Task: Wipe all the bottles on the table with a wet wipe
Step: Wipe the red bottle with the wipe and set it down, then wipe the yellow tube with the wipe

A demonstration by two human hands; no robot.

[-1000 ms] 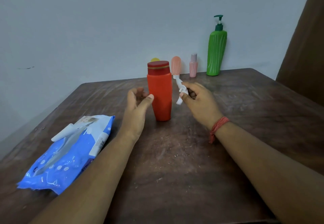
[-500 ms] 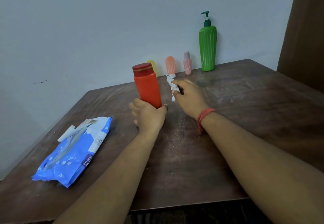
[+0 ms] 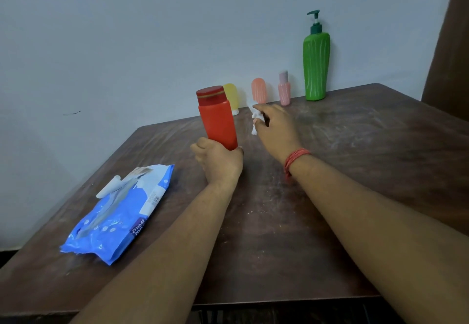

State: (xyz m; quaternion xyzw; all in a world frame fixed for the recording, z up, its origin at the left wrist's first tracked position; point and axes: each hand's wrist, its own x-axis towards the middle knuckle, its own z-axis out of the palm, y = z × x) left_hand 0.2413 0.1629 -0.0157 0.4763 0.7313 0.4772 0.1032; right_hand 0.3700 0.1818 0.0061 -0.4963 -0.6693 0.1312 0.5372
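My left hand [image 3: 218,161] grips the base of a red bottle [image 3: 217,116] with a red cap, holding it tilted slightly left over the middle of the table. My right hand [image 3: 275,126] hovers just right of it, pinching a crumpled white wet wipe [image 3: 255,120] that is a short gap from the bottle. Along the back edge by the wall stand a small yellow bottle [image 3: 231,95], partly hidden behind the red one, a small orange bottle [image 3: 258,90], a small pink bottle [image 3: 284,88] and a tall green pump bottle [image 3: 316,62].
A blue wet-wipe pack [image 3: 119,212] with its white flap lifted lies at the left of the brown wooden table [image 3: 368,146]. The wall rises right behind the table. A dark brown panel [image 3: 449,44] stands at the far right.
My left hand closed around the base of the red bottle and lifted it, tilted. My right hand with the wipe stayed beside it. The camera view shifted back.
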